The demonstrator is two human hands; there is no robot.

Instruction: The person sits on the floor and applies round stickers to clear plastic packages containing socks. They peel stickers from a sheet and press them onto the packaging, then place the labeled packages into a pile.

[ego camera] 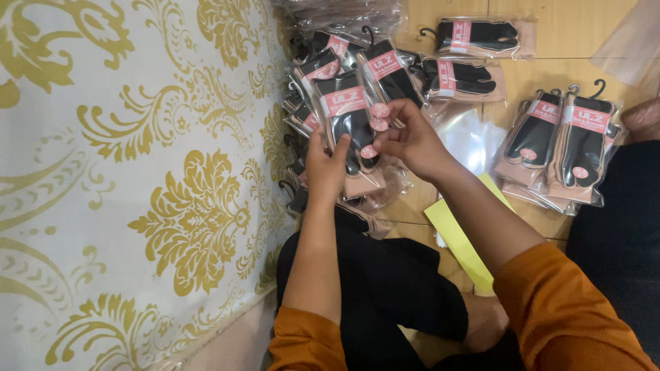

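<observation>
Black socks in clear packet (349,127), left hand (324,168) grip closed on it, right hand (410,141) pinching its top edge

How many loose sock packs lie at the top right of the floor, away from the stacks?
2: the upper sock pack near the top edge, the lower sock pack just below it. Others may hide under the pile beside the hands.

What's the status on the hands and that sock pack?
Both hands, left hand and right hand, gripping one bagged black sock pack. Pack pile close behind. Nothing blocking.
</observation>
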